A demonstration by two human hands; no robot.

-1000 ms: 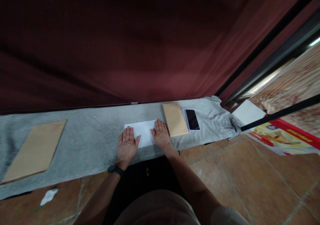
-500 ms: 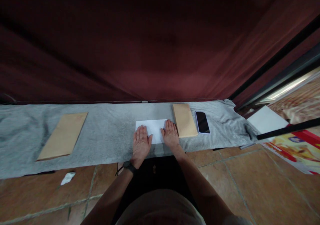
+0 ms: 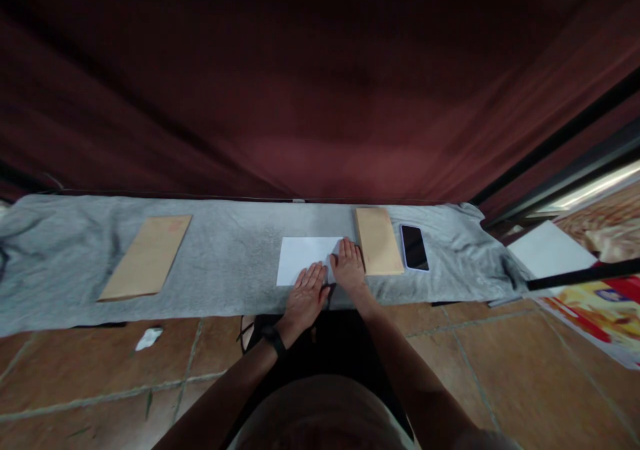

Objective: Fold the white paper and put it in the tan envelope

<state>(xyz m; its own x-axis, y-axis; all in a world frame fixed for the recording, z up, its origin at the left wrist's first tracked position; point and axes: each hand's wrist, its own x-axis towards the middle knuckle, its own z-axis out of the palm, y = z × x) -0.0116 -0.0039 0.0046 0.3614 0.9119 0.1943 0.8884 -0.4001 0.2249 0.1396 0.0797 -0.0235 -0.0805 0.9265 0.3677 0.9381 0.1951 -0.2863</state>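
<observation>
A white sheet of paper [image 3: 295, 258] lies flat on a grey cloth [image 3: 235, 257] in front of me. My left hand [image 3: 306, 295], with a dark band on its wrist, rests palm down on the sheet's near edge, fingers stretched out. At the sheet's right end, my right hand [image 3: 348, 263] lies flat with its fingers extended. Just to the right of that hand sits a stack of brown envelopes [image 3: 380, 242], and beyond it a phone [image 3: 415, 247] with a dark screen. Another brown envelope [image 3: 147, 257] lies apart on the left.
A dark red curtain [image 3: 320, 103] hangs behind the cloth-covered surface. On the right stand a dark metal frame [image 3: 580, 277] and a colourful printed board [image 3: 605, 310]. A crumpled white scrap [image 3: 149, 338] lies on the tiled floor [image 3: 100, 370].
My left hand has slid from the paper's left side towards the right along its near edge. My right hand stays at the right end. The whole view has shifted slightly.
</observation>
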